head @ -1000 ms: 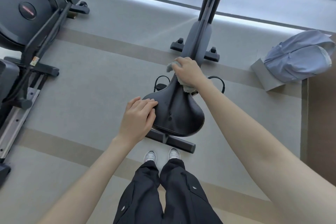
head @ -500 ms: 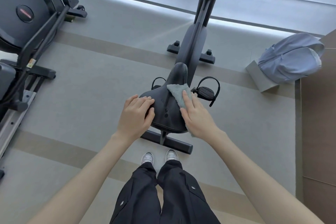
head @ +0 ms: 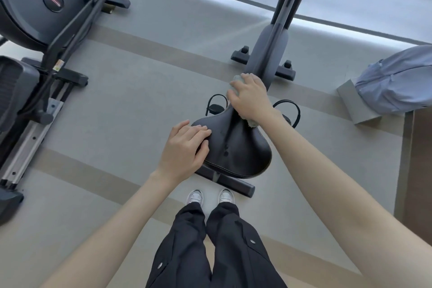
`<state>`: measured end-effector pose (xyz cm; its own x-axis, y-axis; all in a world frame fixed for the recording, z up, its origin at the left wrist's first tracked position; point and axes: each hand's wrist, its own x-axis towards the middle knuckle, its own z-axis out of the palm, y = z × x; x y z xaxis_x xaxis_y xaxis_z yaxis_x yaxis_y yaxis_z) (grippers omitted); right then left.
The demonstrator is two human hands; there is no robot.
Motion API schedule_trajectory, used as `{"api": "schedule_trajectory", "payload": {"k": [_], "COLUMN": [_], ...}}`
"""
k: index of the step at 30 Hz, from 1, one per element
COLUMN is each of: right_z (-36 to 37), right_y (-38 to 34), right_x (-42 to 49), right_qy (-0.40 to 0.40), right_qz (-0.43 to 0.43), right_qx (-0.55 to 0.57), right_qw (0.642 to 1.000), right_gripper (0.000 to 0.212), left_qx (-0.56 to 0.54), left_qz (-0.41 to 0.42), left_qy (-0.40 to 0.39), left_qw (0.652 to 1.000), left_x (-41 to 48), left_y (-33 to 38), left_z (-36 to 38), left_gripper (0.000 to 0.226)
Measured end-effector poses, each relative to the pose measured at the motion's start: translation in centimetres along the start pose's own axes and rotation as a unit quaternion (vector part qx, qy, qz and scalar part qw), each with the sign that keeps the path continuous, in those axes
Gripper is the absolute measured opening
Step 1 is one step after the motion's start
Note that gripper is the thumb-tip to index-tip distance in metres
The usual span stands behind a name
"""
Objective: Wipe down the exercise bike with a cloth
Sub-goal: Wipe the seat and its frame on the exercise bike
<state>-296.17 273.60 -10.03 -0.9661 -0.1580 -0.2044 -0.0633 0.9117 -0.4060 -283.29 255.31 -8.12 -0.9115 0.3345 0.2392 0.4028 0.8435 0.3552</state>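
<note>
Both bare arms reach forward and down. The left hand [head: 184,147] lies flat, palm down, fingers together and a little bent, thumb pointing forward. The right hand [head: 250,97] is further ahead, its arm almost straight, fingers curled downward and closed around a cloth [head: 236,79]

A: How is the scene lit?

B: Even, soft daylight is seen; a bright band [head: 350,24] is laid across the floor just beyond the exercise bike [head: 268,58], as if from a window on that side.

A: Are shadows cast?

B: Only faint, diffuse ones are found beneath the saddle [head: 236,147]. A mild sheen is shown on its black surface.

A: And sharpness?

B: The saddle is rendered fairly crisply. Slight softness is noted overall, and straight lines are bent toward the edges by the wide lens.
</note>
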Motion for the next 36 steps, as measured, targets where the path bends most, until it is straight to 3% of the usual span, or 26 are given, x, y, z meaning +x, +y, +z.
{"api": "schedule_trajectory", "payload": {"k": [4,10,16,21,25,30,36], "right_z": [-2.6,-0.6,0.7,1.7,2.7,2.9,1.6], "right_y": [0.8,0.6,1.5,1.8,1.1,-0.8,-1.0], "right_x": [1.2,-4.0,-11.0,-16.4,-19.1,-17.2,-7.9], "right_qy": [-0.068,-0.002,-0.059,-0.028,-0.039,-0.014,-0.019], "right_qz": [0.083,0.081,0.079,0.038,0.031,-0.074,-0.035], "right_qx": [0.191,0.229,0.14,0.13,0.047,-0.109,-0.073], "right_qw": [0.976,0.97,0.985,0.99,0.998,0.991,0.997], "right_gripper": [0.034,0.06,0.062,0.056,0.056,0.053,0.052], "left_qx": [-0.003,-0.01,-0.002,0.012,0.022,0.028,0.055], "left_qz": [-0.006,-0.023,-0.012,0.005,0.027,0.054,0.09], "left_qy": [-0.004,-0.012,-0.015,-0.022,-0.026,-0.029,-0.02], "left_qw": [1.0,1.0,1.0,1.0,0.999,0.998,0.994], "left_x": [-0.1,-0.3,-0.3,-0.7,-1.3,-2.1,-1.8], "left_y": [0.2,0.4,0.3,0.4,0.4,-0.2,-0.8], "left_z": [-0.1,-0.3,-0.4,-0.4,-0.4,-0.2,-0.2], "left_gripper": [0.028,0.029,0.03,0.033,0.035,0.038,0.036]}}
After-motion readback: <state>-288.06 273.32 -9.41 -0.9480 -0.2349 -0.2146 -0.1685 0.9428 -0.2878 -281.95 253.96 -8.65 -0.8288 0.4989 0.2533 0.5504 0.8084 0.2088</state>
